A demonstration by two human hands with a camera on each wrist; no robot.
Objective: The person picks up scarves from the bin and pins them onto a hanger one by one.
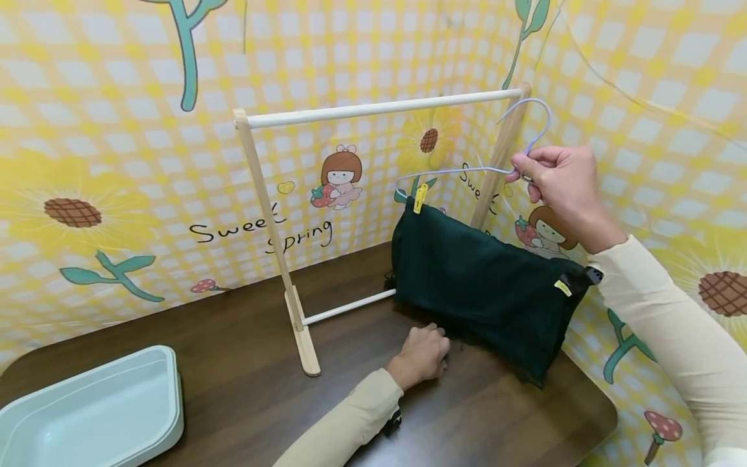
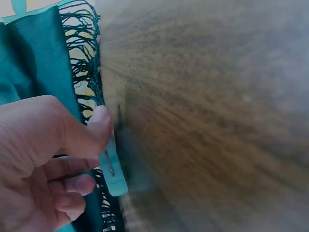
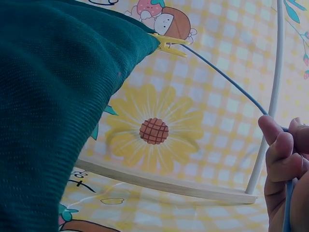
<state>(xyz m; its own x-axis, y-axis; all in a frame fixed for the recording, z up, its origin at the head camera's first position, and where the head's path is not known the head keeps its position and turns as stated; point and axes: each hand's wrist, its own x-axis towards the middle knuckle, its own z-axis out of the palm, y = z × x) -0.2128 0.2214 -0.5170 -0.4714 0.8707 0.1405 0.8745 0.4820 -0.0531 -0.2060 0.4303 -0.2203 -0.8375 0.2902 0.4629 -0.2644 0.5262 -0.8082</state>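
Note:
A dark green fringed cloth [image 1: 475,266], perhaps a scarf, hangs from a lilac wire hanger [image 1: 449,171] by yellow clothespins, one [image 1: 419,198] at its left corner and one [image 1: 563,288] at its right. My right hand [image 1: 557,178] pinches the hanger just below its hook, beside the rack's right post. Low down, my left hand [image 1: 425,353] is by the cloth's bottom edge, close to the table. In the left wrist view it pinches a teal clothespin [image 2: 113,169] at the fringe [image 2: 84,53]; I cannot tell whether the pin grips the fringe.
A wooden rack [image 1: 265,188] with a white top rail [image 1: 379,110] stands behind the cloth on the brown table [image 1: 233,370]. At the left front sits a pale green basin [image 1: 87,415]. Yellow checked fabric [image 1: 373,58] covers the walls behind and to the right.

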